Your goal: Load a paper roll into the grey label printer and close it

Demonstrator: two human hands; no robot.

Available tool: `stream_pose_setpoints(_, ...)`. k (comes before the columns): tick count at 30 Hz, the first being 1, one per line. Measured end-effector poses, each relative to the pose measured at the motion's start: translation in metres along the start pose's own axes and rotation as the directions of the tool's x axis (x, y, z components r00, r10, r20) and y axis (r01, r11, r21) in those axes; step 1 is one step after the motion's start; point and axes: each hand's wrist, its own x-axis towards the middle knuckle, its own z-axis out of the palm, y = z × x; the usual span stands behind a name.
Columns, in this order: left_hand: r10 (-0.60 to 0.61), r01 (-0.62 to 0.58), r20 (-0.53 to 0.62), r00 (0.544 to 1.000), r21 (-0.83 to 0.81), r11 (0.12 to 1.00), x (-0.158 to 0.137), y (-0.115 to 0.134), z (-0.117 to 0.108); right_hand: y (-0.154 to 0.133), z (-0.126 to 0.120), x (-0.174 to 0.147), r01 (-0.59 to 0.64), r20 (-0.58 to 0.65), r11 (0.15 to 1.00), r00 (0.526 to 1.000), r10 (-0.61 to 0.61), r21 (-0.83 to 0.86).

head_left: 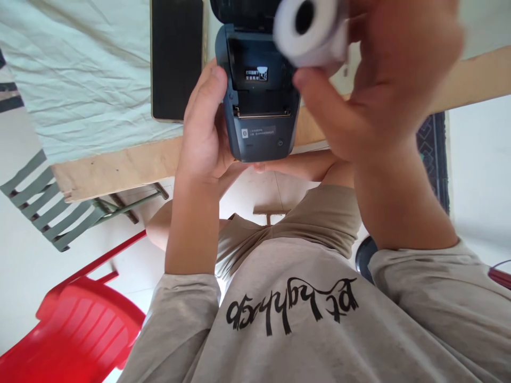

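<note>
A dark blue-grey portable label printer (261,146) is gripped along its side by my left hand (205,122), with the thumb on its edge. Its black lid (243,13) stands open, baring the inner bay and a small printed label. My right hand (383,90) pinches a white paper roll (291,40) with a dark hollow core. The roll is just above the bay's upper right corner and overlaps it in view; whether they touch, I cannot tell. Part of the right hand is blurred.
A black-screened phone (178,58) lies on the pale green cloth (91,80) over the table, left of the printer. The wooden table edge (120,167) runs in front of my body. A red plastic chair (88,319) and a green slatted folding seat (51,207) stand at the left.
</note>
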Motion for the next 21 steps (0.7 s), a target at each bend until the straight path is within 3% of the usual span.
stream_pose_setpoints(2, 0.007, -0.006, 0.032, 0.999, -0.023, 1.000, 0.000, 0.000, -0.001, -0.008, 0.004, 0.003, 0.129, 0.112, 0.957, 0.988, -0.102, -0.261)
stream_pose_setpoints(5, 0.008, -0.005, 0.056, 0.998, -0.048, 0.999, 0.001, 0.001, -0.004, -0.014, 0.012, 0.010, 0.112, 0.242, 0.879, 0.970, 0.004, -0.463)
stream_pose_setpoints(12, -0.064, 0.064, 0.074, 0.995, -0.002, 0.998, -0.001, 0.003, -0.008, -0.003, 0.023, 0.018, 0.199, 0.284, 0.929, 0.953, -0.109, -0.312)
stream_pose_setpoints(16, -0.060, 0.061, 0.109, 0.992, -0.013, 0.998, -0.002, 0.004, -0.008, 0.000, 0.021, 0.008, 0.247, 0.163, 0.937, 0.964, -0.211, -0.246)
stream_pose_setpoints(21, 0.063, -0.060, 0.132, 0.989, -0.024, 0.998, -0.003, -0.002, -0.005, 0.001, 0.021, -0.017, 0.397, 0.036, 0.896, 0.916, -0.399, -0.198)
